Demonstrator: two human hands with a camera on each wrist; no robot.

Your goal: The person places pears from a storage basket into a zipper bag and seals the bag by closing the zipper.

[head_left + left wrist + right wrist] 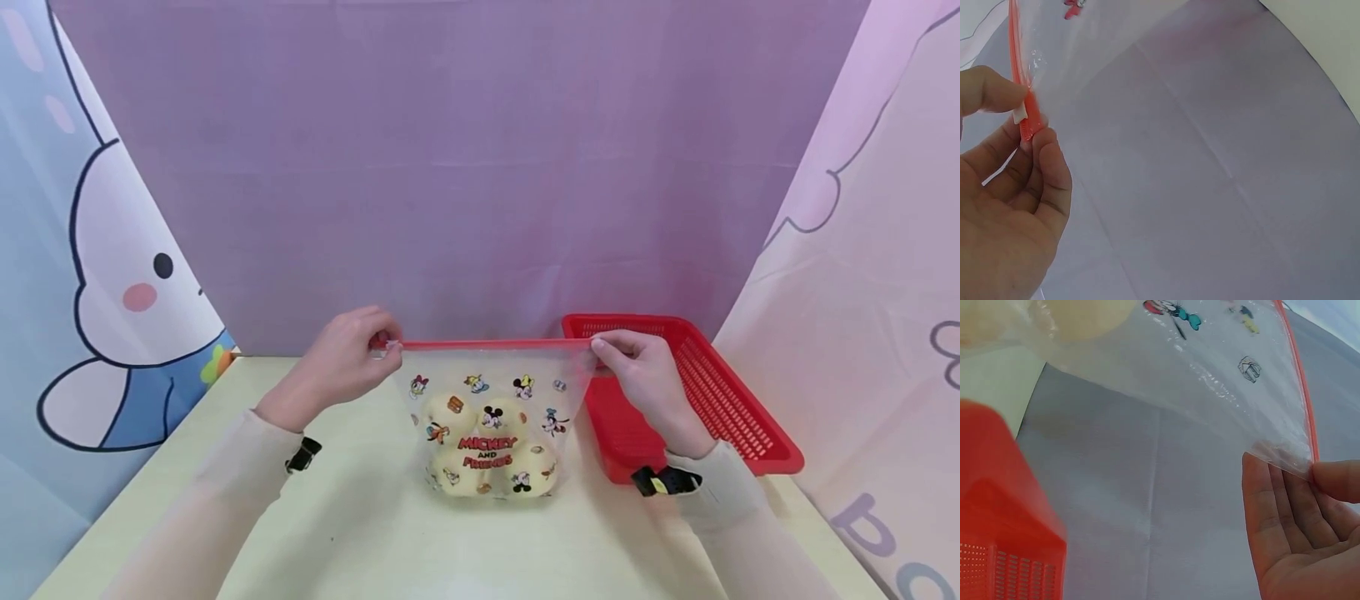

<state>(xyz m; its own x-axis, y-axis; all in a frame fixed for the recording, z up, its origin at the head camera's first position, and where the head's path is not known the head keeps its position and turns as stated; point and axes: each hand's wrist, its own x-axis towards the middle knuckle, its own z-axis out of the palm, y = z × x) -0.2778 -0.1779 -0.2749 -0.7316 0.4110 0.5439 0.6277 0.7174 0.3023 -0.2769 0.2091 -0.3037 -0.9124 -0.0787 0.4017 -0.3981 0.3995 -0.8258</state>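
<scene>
Between both hands a clear zip bag (540, 392) stands stretched upright, printed with cartoon figures and red lettering. Its red zip strip (487, 344) runs straight across the top. Several pale yellow, round, bun-like pieces (468, 475) fill its lower part. My left hand (337, 358) pinches the strip's left end between thumb and fingers; a small white slider (1020, 115) shows under the thumb in the left wrist view. At the opposite top corner, my right hand (648, 379) pinches the bag, thumb on the near side and fingers behind, as the right wrist view shows.
A red plastic basket (738, 392) with slotted walls stands at the right, behind and beside my right hand. The pale table (360, 525) lies beneath, with a purple cloth backdrop (480, 167) behind it and cartoon-printed cloths at both sides.
</scene>
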